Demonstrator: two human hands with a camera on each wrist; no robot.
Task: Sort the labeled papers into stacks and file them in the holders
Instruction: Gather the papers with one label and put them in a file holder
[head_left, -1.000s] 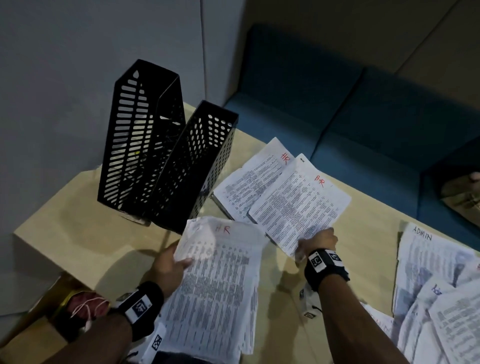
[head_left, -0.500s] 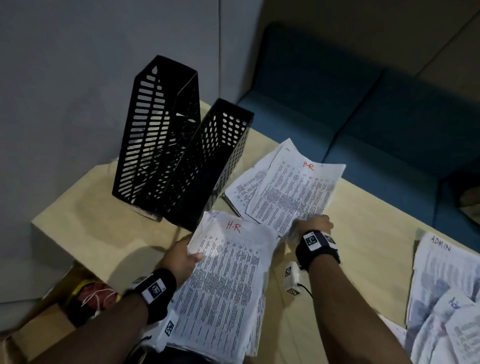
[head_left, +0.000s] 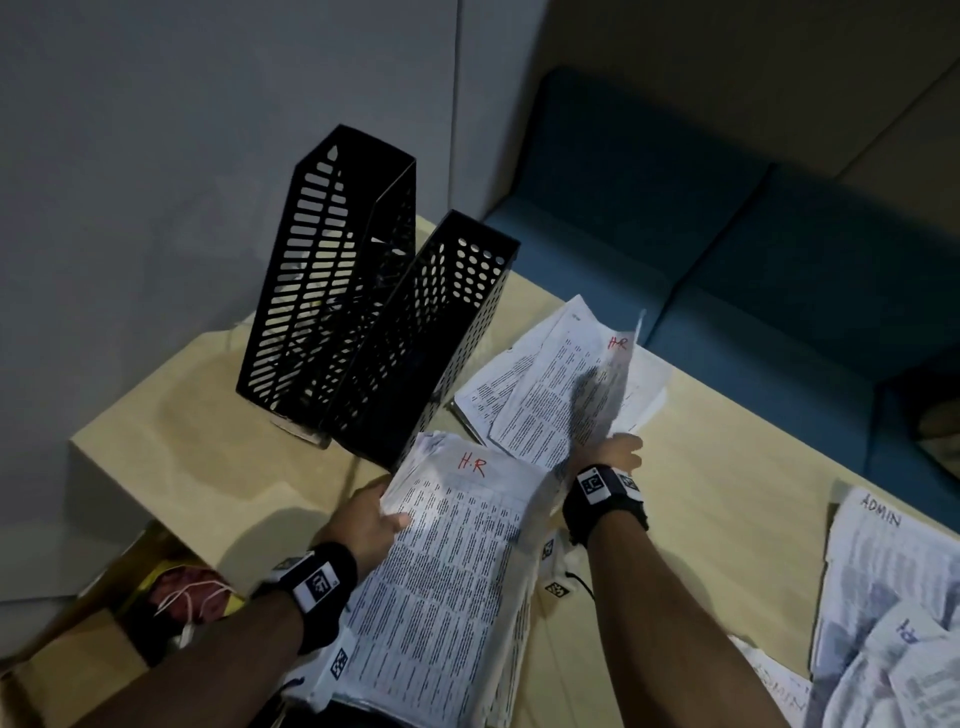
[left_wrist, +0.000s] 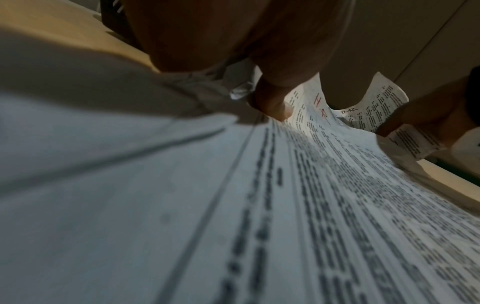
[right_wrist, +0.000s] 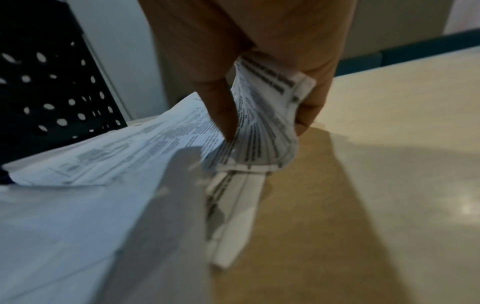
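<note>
Two black perforated holders are standing side by side at the far left corner of the table (head_left: 208, 467), a taller slotted holder (head_left: 332, 270) and a shorter round-holed holder (head_left: 441, 332), touching each other; something pale is showing through the slots low in the taller one, though I cannot tell what. A cardboard box (head_left: 78, 649) is sitting on the floor beside the table with a red bundle inside.

The person's left hand (head_left: 363, 525) is gripping a thick HR stack (head_left: 447, 582) near its top left corner, thumb lying on the top page, the stack lifted over the near edge. The right hand (head_left: 621, 452) is pinching the bottom edge of a few HR sheets (head_left: 566, 400) and curling them up off the table, just right of the shorter holder.

The right wrist view is showing what the head view hides: thumb (right_wrist: 223, 107) and fingers (right_wrist: 311, 102) are crumpling the paper's corner between them. Only the head view is catching the ADMIN papers (head_left: 893, 571) lying well apart at the right.
</note>
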